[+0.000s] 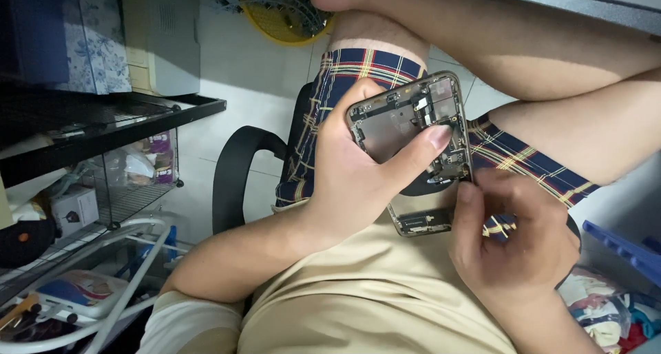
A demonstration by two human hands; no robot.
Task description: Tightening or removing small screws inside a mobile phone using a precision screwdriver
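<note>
Our left hand [351,168] grips the opened grey metal phone frame [413,144], thumb across it; our right hand [513,240] pinches its near right edge.

Opened phone chassis [407,130], back cover off, is sitting tilted in mid-air above the lap, upper end pointing away. Metal frame is showing a grey shield plate, small connectors and boards inside, and a dark round coil near the lower half. Bottom edge is partly hidden.
</note>
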